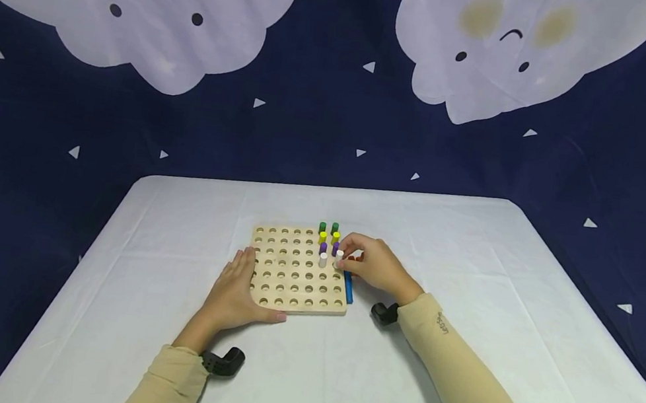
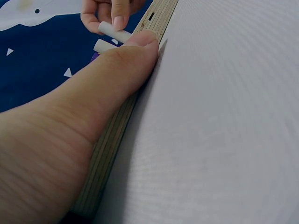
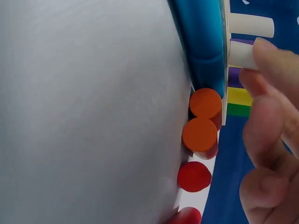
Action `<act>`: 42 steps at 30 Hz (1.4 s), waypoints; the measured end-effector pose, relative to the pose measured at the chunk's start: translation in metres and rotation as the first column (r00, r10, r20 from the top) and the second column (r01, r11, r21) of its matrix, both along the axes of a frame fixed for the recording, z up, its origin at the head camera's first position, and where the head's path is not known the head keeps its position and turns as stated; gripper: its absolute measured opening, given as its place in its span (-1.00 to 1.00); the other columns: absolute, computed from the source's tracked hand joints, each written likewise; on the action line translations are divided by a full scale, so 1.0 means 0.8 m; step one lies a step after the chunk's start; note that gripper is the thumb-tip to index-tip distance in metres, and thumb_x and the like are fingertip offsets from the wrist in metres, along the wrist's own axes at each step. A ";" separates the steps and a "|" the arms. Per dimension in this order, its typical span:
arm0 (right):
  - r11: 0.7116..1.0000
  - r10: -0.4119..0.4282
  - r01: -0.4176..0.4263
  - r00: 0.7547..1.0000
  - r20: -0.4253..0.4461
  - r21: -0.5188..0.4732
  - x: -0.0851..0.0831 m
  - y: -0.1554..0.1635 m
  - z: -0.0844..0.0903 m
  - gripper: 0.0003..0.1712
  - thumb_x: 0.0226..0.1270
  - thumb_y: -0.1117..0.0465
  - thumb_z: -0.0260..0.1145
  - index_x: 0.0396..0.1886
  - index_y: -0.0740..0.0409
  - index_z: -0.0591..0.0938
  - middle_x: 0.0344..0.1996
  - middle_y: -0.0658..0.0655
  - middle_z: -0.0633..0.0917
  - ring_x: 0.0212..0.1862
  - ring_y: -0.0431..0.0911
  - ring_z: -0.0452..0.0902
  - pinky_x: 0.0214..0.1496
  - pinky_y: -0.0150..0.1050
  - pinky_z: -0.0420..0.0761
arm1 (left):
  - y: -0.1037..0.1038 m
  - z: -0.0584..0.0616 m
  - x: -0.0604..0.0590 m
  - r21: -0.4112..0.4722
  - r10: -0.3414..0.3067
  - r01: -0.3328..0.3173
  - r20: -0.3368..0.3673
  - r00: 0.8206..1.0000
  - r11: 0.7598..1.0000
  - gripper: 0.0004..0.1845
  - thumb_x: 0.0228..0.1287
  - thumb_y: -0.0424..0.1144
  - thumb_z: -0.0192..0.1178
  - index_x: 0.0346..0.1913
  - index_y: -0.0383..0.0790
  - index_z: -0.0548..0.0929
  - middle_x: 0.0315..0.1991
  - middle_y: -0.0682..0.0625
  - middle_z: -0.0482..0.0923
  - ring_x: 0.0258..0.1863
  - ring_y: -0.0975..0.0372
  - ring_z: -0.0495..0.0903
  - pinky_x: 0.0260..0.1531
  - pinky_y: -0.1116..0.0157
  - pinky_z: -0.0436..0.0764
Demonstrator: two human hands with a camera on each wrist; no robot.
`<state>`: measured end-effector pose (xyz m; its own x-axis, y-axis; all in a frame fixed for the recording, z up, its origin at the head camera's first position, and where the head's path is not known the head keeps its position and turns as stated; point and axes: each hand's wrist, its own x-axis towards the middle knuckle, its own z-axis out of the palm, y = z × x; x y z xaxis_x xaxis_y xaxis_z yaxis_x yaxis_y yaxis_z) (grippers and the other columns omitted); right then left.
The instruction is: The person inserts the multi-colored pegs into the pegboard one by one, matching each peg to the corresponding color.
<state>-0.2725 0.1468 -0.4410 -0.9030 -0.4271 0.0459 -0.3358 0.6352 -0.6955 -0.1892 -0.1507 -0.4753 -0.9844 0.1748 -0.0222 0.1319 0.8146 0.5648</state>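
From the head camera, your right hand [image 1: 372, 265] pinches a white peg [image 1: 339, 255] at the pegboard [image 1: 297, 272] by its right edge, while your left hand [image 1: 236, 291] lies flat, bracing it. Left wrist view: fingertips clamp the peg's upper end. Right wrist view: orange pegs [image 3: 202, 121] wait alongside. It looks light, stiff and smooth; grip mid-shaft.

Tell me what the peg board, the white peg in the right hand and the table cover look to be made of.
Peg board: pale unfinished wood; the left wrist view shows stacked layers along its edge, so likely plywood.
White peg, pinched by the right hand: smooth and matt, probably painted wood, possibly plastic.
Table cover: white cloth, judging by faint creases and a fine weave.
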 end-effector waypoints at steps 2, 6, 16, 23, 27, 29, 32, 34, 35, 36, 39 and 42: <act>1.000 -0.009 0.010 1.000 -0.020 0.028 0.000 -0.001 0.000 -0.78 0.21 0.05 0.50 -0.22 -0.15 0.62 -0.23 -0.08 0.74 -0.55 -0.15 0.50 -0.45 -0.26 0.62 | 0.001 0.000 0.000 -0.003 -0.001 0.001 0.005 1.000 1.000 0.67 -0.43 0.50 0.48 0.57 -0.39 -0.24 0.61 -0.28 -0.30 0.61 -0.11 -0.28 0.58 -0.08 -0.16; 0.997 -0.013 0.017 0.999 -0.051 0.074 0.000 -0.001 -0.001 -0.78 0.19 0.05 0.51 -0.24 -0.14 0.64 -0.25 -0.10 0.75 -0.44 -0.16 0.52 -0.35 -0.27 0.55 | 0.002 0.001 0.000 -0.001 0.000 0.000 0.004 1.000 1.000 0.67 -0.45 0.50 0.49 0.57 -0.38 -0.25 0.61 -0.27 -0.30 0.61 -0.10 -0.28 0.58 -0.08 -0.17; 0.997 -0.041 0.045 0.997 -0.062 0.066 -0.001 0.026 0.014 -0.70 0.23 0.04 0.48 -0.04 -0.08 0.69 -0.22 -0.10 0.77 -0.43 -0.14 0.54 -0.39 -0.27 0.58 | 0.002 0.003 0.000 0.003 0.000 0.000 0.003 1.000 1.000 0.68 -0.45 0.49 0.50 0.57 -0.39 -0.25 0.61 -0.27 -0.31 0.61 -0.09 -0.29 0.58 -0.07 -0.19; 0.978 -0.075 0.087 0.995 -0.065 0.189 -0.003 0.074 0.020 -0.64 0.24 0.07 0.46 0.03 0.00 0.70 -0.09 0.00 0.73 -0.31 -0.08 0.50 -0.23 -0.22 0.54 | -0.001 0.003 0.000 0.001 0.003 -0.003 -0.004 1.000 1.000 0.68 -0.46 0.50 0.49 0.57 -0.39 -0.24 0.61 -0.26 -0.31 0.61 -0.09 -0.28 0.59 -0.06 -0.18; 0.960 -0.105 0.108 0.994 -0.025 0.260 0.001 0.087 0.016 -0.53 0.20 -0.02 0.47 0.08 0.01 0.67 -0.13 0.00 0.71 -0.14 -0.05 0.52 -0.03 -0.12 0.55 | -0.002 0.003 0.001 0.001 0.003 -0.003 -0.007 1.000 1.000 0.69 -0.47 0.51 0.49 0.57 -0.40 -0.24 0.61 -0.27 -0.30 0.61 -0.10 -0.27 0.58 -0.07 -0.18; 0.952 -0.106 0.102 0.994 0.000 0.289 0.001 0.088 0.014 -0.47 0.18 -0.07 0.48 0.11 0.03 0.66 -0.17 0.00 0.70 -0.13 -0.05 0.52 0.00 -0.11 0.55 | -0.003 0.004 0.000 0.001 0.003 -0.003 -0.009 1.000 1.000 0.69 -0.47 0.51 0.48 0.57 -0.40 -0.24 0.61 -0.28 -0.30 0.61 -0.11 -0.27 0.58 -0.08 -0.18; 0.945 -0.082 0.070 0.996 0.024 0.321 0.001 0.085 0.013 -0.45 0.19 -0.05 0.48 0.14 0.07 0.65 -0.21 0.01 0.71 -0.17 -0.06 0.52 -0.03 -0.12 0.57 | -0.003 0.003 0.000 0.001 0.003 -0.003 -0.013 1.000 1.000 0.68 -0.47 0.51 0.48 0.57 -0.40 -0.24 0.61 -0.28 -0.30 0.61 -0.11 -0.27 0.58 -0.08 -0.18; 0.942 -0.057 0.041 0.998 0.038 0.334 0.001 0.083 0.015 -0.50 0.21 0.04 0.47 0.13 0.10 0.66 -0.20 0.03 0.72 -0.17 -0.06 0.53 -0.02 -0.10 0.59 | -0.002 0.002 -0.001 0.002 0.000 0.000 -0.014 1.000 1.000 0.68 -0.46 0.51 0.48 0.57 -0.41 -0.24 0.61 -0.29 -0.29 0.61 -0.11 -0.27 0.58 -0.08 -0.18; 0.941 -0.048 0.031 0.998 0.043 0.338 0.002 0.081 0.017 -0.54 0.22 0.10 0.46 0.11 0.10 0.68 -0.18 0.04 0.73 -0.15 -0.06 0.54 0.01 -0.08 0.59 | -0.002 0.001 -0.001 0.003 -0.001 0.001 -0.015 1.000 1.000 0.68 -0.46 0.51 0.48 0.57 -0.41 -0.23 0.61 -0.29 -0.29 0.61 -0.11 -0.27 0.58 -0.07 -0.18; 0.938 -0.037 0.019 0.998 0.045 0.345 0.002 0.080 0.018 -0.59 0.22 0.16 0.46 0.08 0.10 0.70 -0.15 0.05 0.73 -0.12 -0.05 0.55 0.06 -0.05 0.60 | -0.002 0.001 -0.001 0.003 -0.002 0.002 -0.015 1.000 1.000 0.68 -0.47 0.52 0.48 0.57 -0.41 -0.23 0.61 -0.29 -0.29 0.61 -0.11 -0.27 0.58 -0.07 -0.18; 0.929 -0.010 -0.008 0.999 0.047 0.369 0.003 0.078 0.022 -0.69 0.20 0.29 0.44 -0.03 0.05 0.76 -0.08 0.06 0.74 -0.01 -0.02 0.57 0.20 0.04 0.57 | -0.001 0.000 -0.001 0.004 -0.006 0.006 -0.011 1.000 1.000 0.69 -0.47 0.52 0.48 0.57 -0.41 -0.24 0.61 -0.28 -0.30 0.61 -0.10 -0.27 0.58 -0.07 -0.18; 0.922 0.011 -0.026 0.999 0.040 0.387 0.003 0.078 0.024 -0.72 0.19 0.33 0.44 -0.10 0.01 0.79 -0.07 0.06 0.74 0.03 0.01 0.58 0.25 0.09 0.54 | 0.000 -0.001 -0.001 0.006 -0.007 0.007 -0.008 1.000 1.000 0.69 -0.47 0.52 0.48 0.57 -0.41 -0.24 0.61 -0.28 -0.30 0.61 -0.10 -0.27 0.58 -0.07 -0.19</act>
<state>-0.2704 0.2090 -0.4222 -0.8928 -0.4215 -0.1590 -0.3292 0.8514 -0.4084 -0.1897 -0.1510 -0.4762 -0.9833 0.1816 -0.0129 0.1421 0.8100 0.5689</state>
